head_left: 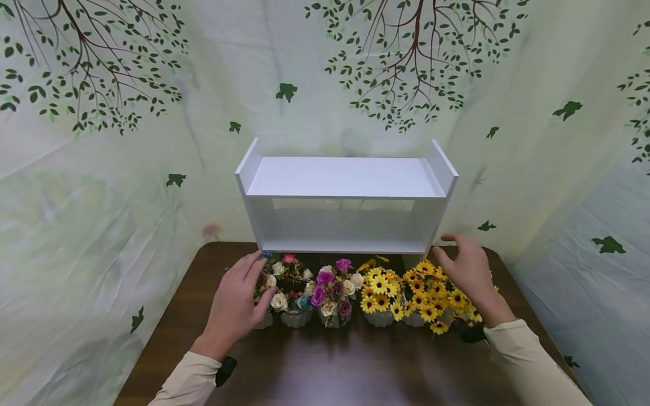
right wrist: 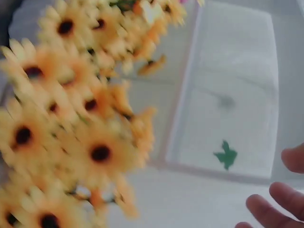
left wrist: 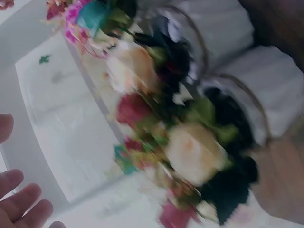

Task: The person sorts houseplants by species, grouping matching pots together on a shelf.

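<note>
My left hand [head_left: 231, 301] is over the left end of a row of potted artificial flowers, its fingers extended and holding nothing. Cream and dark red roses [left wrist: 194, 152] fill the left wrist view, slightly blurred. On the other side, my right hand [head_left: 468, 269] hovers above the yellow daisies [head_left: 431, 290], thumb and fingers spread apart with nothing between them. Purple and cream flowers [head_left: 335, 287] stand mid-row. Right behind the row is a white two-tier shelf [head_left: 345, 176], both tiers bare; each hand is close to one of its lower sides.
A dark brown wooden table [head_left: 365, 366] carries the pots and the shelf. Pale fabric [head_left: 213, 73] printed with branches and green leaves hangs behind and at both sides.
</note>
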`<state>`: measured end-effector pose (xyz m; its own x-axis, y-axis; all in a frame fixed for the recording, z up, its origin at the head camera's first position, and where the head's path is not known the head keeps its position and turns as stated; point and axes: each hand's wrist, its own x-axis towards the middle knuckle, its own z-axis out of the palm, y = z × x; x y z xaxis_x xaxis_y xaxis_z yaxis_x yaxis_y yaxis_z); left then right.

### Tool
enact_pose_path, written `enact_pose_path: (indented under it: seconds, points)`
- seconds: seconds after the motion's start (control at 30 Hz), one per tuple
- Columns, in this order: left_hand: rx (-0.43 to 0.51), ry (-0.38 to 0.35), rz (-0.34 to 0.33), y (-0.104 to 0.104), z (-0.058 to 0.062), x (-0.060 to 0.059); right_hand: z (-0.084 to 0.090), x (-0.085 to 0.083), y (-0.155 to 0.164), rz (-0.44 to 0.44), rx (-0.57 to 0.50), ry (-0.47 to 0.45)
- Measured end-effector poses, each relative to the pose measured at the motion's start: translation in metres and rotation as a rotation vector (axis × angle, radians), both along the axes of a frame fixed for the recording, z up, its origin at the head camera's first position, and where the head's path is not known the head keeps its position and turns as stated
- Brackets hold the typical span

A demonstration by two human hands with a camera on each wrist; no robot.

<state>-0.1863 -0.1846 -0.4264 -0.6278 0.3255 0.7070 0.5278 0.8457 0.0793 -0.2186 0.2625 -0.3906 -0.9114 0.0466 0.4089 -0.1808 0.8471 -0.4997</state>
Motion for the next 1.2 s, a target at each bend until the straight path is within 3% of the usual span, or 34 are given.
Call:
enact_pose_path:
  seconds: [0.3,0.43,0.53,0.63,0.77,0.87,0.97,1.07,1.2]
  points:
    - [0.13,0.006,0.088,-0.038,-0.012,0.016,0.025,-0.025,0.016,-0.072,-0.1,-0.218]
    - [0.252,-0.043,0.16,-0.048,-0.031,0.028,0.028,-0.038,0.014,-0.027,-0.138,-0.283]
    - [0.361,-0.104,0.25,-0.05,-0.05,0.038,0.028,-0.045,0.012,0.017,-0.164,-0.307]
    - [0.479,-0.197,0.348,-0.05,-0.071,0.047,0.027,-0.05,0.009,0.046,-0.2,-0.29]
    - [0.594,-0.42,0.444,-0.049,-0.098,0.057,0.021,-0.057,0.004,0.049,-0.215,-0.191]
    - [0.616,-0.613,0.482,-0.048,-0.113,0.062,0.018,-0.064,0.0,0.012,-0.203,-0.104]
    - [0.61,-0.753,0.496,-0.047,-0.124,0.063,0.016,-0.07,-0.004,-0.032,-0.215,-0.065]
    - [0.599,-0.808,0.499,-0.044,-0.128,0.061,0.016,-0.076,-0.008,-0.058,-0.233,-0.047]
    - [0.61,-0.803,0.486,-0.037,-0.123,0.055,0.013,-0.082,-0.008,-0.082,-0.217,-0.001]
